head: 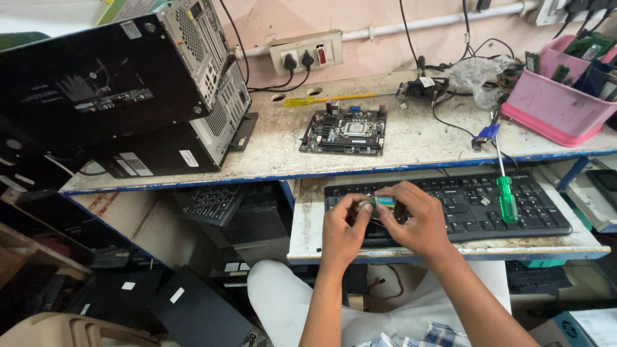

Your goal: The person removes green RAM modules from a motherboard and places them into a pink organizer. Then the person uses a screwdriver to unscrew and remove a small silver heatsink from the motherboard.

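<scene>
Two black tower cases (128, 96) stacked far left, white labels on their sides. Motherboard (346, 130) mid-bench, bare desk around it. Left hand (342, 230) and right hand (414, 222) both pinch a small green module (380, 202), probably RAM, over the black keyboard (463, 204). Green-handled screwdriver (506, 193) lies on the keys. Pink bin (558, 96) far right holds circuit boards.

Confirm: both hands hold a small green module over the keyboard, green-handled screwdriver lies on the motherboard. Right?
Not quite. The green-handled screwdriver lies on the keyboard, not the motherboard, as the head view shows. The left hand and right hand do hold the small green module over the keyboard.
</scene>
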